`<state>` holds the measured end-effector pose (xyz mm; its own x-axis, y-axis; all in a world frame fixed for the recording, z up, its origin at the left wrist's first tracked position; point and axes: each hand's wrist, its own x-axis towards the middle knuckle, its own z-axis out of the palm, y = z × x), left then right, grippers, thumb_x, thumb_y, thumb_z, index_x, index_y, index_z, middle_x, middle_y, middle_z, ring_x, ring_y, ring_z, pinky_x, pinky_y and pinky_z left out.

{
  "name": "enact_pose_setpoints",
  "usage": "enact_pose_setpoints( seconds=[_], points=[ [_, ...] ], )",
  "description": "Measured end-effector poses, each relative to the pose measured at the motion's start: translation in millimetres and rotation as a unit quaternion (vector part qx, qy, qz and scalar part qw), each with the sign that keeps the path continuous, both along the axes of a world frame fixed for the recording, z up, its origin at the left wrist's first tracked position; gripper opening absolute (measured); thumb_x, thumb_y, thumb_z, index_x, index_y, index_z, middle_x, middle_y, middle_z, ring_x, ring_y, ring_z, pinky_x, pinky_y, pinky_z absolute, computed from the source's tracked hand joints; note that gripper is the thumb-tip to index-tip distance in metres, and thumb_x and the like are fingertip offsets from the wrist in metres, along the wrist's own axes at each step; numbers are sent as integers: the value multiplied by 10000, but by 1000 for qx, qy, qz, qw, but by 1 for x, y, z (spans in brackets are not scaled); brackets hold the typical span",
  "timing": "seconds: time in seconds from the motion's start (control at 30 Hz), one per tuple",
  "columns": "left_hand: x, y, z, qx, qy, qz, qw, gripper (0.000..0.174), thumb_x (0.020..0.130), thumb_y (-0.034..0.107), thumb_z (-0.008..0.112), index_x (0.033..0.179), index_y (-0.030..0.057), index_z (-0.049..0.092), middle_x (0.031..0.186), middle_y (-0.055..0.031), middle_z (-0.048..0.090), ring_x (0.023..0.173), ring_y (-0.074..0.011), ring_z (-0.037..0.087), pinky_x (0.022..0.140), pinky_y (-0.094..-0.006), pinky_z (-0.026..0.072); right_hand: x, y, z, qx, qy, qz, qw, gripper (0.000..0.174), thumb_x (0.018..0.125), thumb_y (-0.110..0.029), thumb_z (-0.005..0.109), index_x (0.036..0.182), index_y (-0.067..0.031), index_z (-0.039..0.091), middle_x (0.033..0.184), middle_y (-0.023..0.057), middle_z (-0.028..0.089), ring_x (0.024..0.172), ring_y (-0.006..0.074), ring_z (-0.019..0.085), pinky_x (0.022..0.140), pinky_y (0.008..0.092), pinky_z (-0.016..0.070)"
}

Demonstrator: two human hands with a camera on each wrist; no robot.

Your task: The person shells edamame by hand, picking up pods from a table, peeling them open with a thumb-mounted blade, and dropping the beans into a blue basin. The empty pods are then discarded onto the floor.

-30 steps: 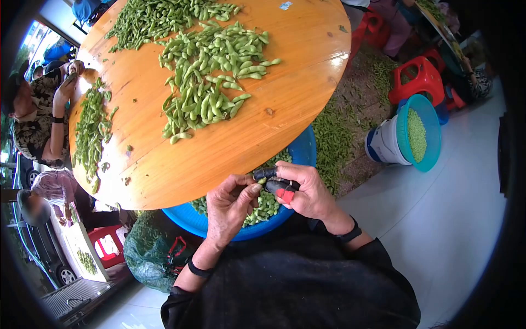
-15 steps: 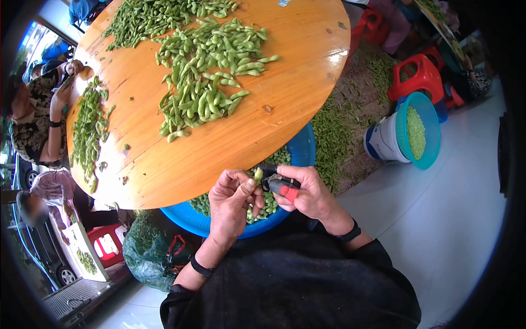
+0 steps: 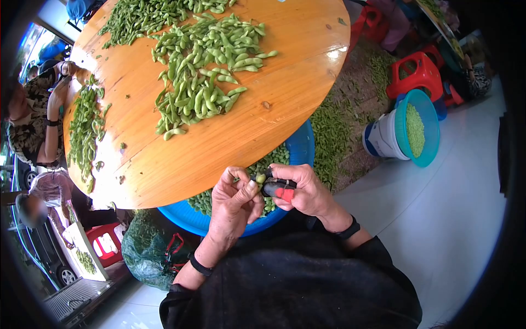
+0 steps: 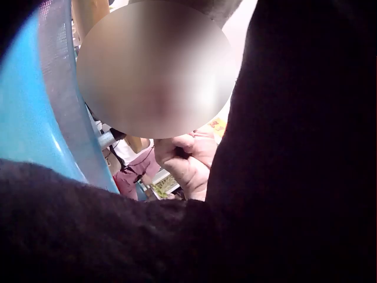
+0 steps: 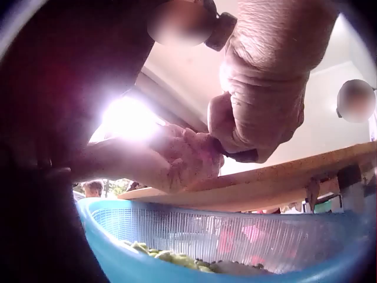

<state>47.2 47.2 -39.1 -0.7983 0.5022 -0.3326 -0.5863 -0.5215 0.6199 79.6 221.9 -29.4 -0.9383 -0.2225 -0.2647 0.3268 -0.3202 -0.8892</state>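
Note:
In the head view my left hand (image 3: 233,205) pinches a small green pod (image 3: 260,179) between thumb and fingers. Close against it, my right hand (image 3: 309,192) grips a small black tool with a red part (image 3: 285,194); its exact shape is unclear. Both hands are just off the table edge, above a blue basket (image 3: 181,219) of green pods or beans. The right wrist view shows my right hand (image 5: 265,106) curled beside my left hand (image 5: 177,159), over the basket's rim (image 5: 97,221); the pod is hidden there.
Pods (image 3: 205,71) lie heaped on the round wooden table (image 3: 230,148). A teal basin (image 3: 433,129) of shelled beans leans at a white bucket (image 3: 383,137), near a red stool (image 3: 419,77). A green net bag (image 3: 145,252) stands lower left. Other people sit at left.
Half a second ago the pod stood up from my left fingertips; now it is lower and against the tool. The table and its pods have shifted slightly up and left in view.

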Motion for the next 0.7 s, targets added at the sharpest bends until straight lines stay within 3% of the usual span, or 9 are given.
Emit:
enact_pose_setpoints(
  seconds=[0.13, 0.2, 0.23, 0.3, 0.33, 0.4, 0.5, 0.57, 0.7],
  points=[
    [-1, -2, 3, 48, -42, -21, 998, 134, 932, 86, 615, 976, 72, 489, 705, -41, 562, 419, -132, 459, 330, -222, 289, -3, -1, 2, 41, 35, 7, 999, 57, 826, 31, 536, 783, -5, 526, 715, 18, 487, 576, 76, 497, 486, 250, 387],
    [-1, 0, 5, 30, -50, -9, 998, 117, 953, 54, 575, 971, 70, 461, 666, -79, 581, 417, -150, 499, 347, -234, 326, -2, -3, -1, 187, 172, -23, 967, 62, 767, 40, 550, 802, 3, 516, 725, 72, 465, 608, 190, 515, 531, 308, 407],
    [0, 1, 4, 30, -51, -9, 998, 117, 953, 54, 575, 971, 70, 461, 666, -79, 581, 417, -150, 499, 347, -234, 326, -1, -4, -3, 187, 172, -23, 967, 62, 767, 40, 550, 802, 3, 516, 725, 72, 465, 608, 190, 515, 531, 308, 407],
    [1, 3, 3, -31, 5, 0, 999, 126, 955, 61, 579, 1002, 57, 462, 697, -79, 595, 481, -148, 554, 372, -232, 378, 2, -5, -6, 332, 243, -47, 910, 151, 692, 39, 568, 831, 12, 516, 748, 128, 448, 659, 308, 510, 575, 371, 420],
    [1, 3, 4, -31, 5, -1, 1000, 126, 955, 61, 579, 1002, 57, 462, 697, -79, 595, 481, -148, 554, 372, -232, 378, 3, -7, -5, 332, 242, -48, 910, 151, 692, 39, 568, 831, 12, 516, 748, 128, 448, 659, 308, 510, 575, 371, 420],
    [2, 3, 7, -165, 108, -27, 980, 144, 948, 74, 593, 1047, 22, 502, 726, -71, 596, 552, -143, 591, 414, -231, 436, 6, -9, -2, 384, 269, -65, 881, 224, 639, 38, 578, 857, 17, 531, 767, 143, 456, 654, 354, 508, 573, 399, 429],
    [1, -2, 4, -196, 122, -32, 972, 162, 948, 48, 595, 1074, -17, 518, 782, -99, 641, 615, -130, 617, 487, -224, 479, 8, -3, 8, 383, 248, -45, 889, 229, 647, 38, 581, 872, 8, 550, 755, 138, 458, 655, 351, 531, 570, 412, 433],
    [0, -7, 0, -186, 119, -23, 975, 152, 943, 39, 600, 1064, -40, 557, 809, -101, 652, 636, -129, 626, 509, -227, 491, 7, 7, 7, 377, 226, -76, 895, 306, 677, 16, 612, 983, 1, 603, 759, 134, 490, 641, 309, 539, 568, 379, 434],
    [1, -6, -4, -187, 124, -101, 969, 105, 928, 41, 626, 996, -30, 591, 800, -75, 647, 656, -121, 630, 534, -231, 511, -2, 14, 0, 343, 243, -81, 904, 342, 726, -24, 658, 1066, -4, 629, 788, 122, 526, 665, 272, 547, 601, 341, 448]
  ],
)
